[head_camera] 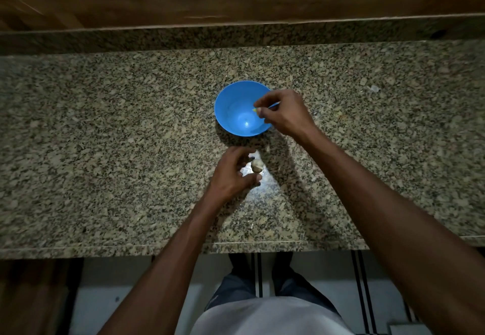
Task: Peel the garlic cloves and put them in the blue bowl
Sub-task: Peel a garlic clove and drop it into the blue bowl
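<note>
My right hand (284, 114) pinches a small pale clove (255, 110) over the round blue plastic bowl (231, 106) to drop it in — just below the bowl, my loosely spread left hand (232, 174) reaches for the whitish garlic piece (257, 165).

Bare counter (105, 138) flanks blue bowl (237, 114) and garlic (257, 164).

No legible text or labels anywhere

Dim, edge-darkened wide-angle view (straight lines bowed); glare patch on the countertop (105, 151).
</note>
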A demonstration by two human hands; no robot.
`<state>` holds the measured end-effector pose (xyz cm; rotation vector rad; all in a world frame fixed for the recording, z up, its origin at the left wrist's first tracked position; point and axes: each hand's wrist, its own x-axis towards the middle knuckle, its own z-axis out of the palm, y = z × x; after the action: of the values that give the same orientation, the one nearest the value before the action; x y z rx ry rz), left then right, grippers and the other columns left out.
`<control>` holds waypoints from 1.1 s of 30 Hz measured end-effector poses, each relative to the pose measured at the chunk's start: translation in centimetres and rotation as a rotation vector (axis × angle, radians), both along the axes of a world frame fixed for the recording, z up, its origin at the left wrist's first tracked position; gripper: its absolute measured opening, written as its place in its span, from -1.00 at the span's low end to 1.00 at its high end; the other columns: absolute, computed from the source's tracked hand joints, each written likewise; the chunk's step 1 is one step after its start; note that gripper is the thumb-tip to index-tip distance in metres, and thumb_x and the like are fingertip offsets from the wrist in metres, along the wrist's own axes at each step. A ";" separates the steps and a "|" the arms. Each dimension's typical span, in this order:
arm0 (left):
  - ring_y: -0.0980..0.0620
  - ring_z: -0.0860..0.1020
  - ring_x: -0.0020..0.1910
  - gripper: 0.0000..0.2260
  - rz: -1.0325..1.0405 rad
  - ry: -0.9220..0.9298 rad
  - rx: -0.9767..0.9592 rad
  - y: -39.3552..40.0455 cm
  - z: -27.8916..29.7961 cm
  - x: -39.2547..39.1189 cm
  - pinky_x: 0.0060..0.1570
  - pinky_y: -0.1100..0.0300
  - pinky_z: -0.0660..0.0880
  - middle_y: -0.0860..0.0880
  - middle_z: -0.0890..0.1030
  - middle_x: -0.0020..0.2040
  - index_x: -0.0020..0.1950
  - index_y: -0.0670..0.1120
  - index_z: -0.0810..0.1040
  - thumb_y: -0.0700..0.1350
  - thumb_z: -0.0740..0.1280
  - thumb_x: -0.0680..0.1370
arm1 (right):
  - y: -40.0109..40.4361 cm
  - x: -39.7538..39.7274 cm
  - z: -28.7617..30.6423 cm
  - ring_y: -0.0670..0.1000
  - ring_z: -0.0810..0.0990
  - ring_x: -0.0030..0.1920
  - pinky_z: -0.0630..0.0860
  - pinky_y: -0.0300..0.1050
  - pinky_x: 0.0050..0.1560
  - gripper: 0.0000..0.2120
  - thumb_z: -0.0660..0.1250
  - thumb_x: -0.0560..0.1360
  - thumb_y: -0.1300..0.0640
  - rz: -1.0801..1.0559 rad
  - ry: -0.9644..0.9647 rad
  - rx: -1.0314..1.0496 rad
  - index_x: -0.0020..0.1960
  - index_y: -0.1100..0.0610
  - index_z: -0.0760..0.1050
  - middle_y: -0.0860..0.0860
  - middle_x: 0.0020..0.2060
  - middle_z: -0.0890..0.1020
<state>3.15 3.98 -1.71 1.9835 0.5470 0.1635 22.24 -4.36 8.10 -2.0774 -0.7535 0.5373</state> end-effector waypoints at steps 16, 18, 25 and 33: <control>-0.16 0.74 -0.03 -0.68 0.333 -0.011 -0.601 -2.0 2.5 -0.3 -0.02 0.04 0.69 -0.23 0.74 -0.03 0.18 -0.25 0.55 -0.11 0.53 0.56 | -7.1 -5.5 -3.8 -0.11 0.72 0.11 0.69 -0.13 -0.03 -0.77 0.38 0.66 0.13 0.129 0.329 0.052 0.29 0.07 0.68 -0.01 0.15 0.74; -0.19 0.74 0.02 -0.72 0.344 -0.022 -0.632 -1.9 2.1 -0.2 0.09 -0.06 0.67 -0.22 0.75 -0.01 0.17 -0.24 0.62 -0.10 0.52 0.57 | -7.8 -6.3 -4.9 -0.03 0.73 0.15 0.71 -0.03 0.05 -0.73 0.39 0.66 0.20 0.175 0.442 0.093 0.35 0.09 0.64 -0.01 0.18 0.74; -0.01 0.71 -0.07 -0.81 0.332 -0.078 -0.625 -2.0 2.2 -0.6 0.04 0.05 0.62 -0.23 0.74 0.02 0.20 -0.25 0.71 -0.22 0.42 0.63 | -7.7 -7.0 -5.5 0.17 0.77 0.05 0.68 0.26 0.15 -0.76 0.50 0.58 0.18 0.032 0.549 0.202 0.24 0.15 0.68 0.08 0.05 0.77; 0.01 0.70 0.08 -0.82 0.303 -0.135 -0.272 -1.5 3.4 -1.7 0.08 -0.01 0.67 0.00 0.73 0.09 0.16 -0.08 0.71 -0.20 0.52 0.56 | -7.6 -7.7 -6.1 0.24 0.76 0.03 0.69 0.23 0.16 -0.76 0.44 0.62 0.18 0.013 0.720 0.223 0.27 0.20 0.66 0.22 0.04 0.75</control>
<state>1.44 2.48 1.70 1.6068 0.7389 0.3872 14.59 -11.98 1.96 -1.5112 -0.3742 1.0743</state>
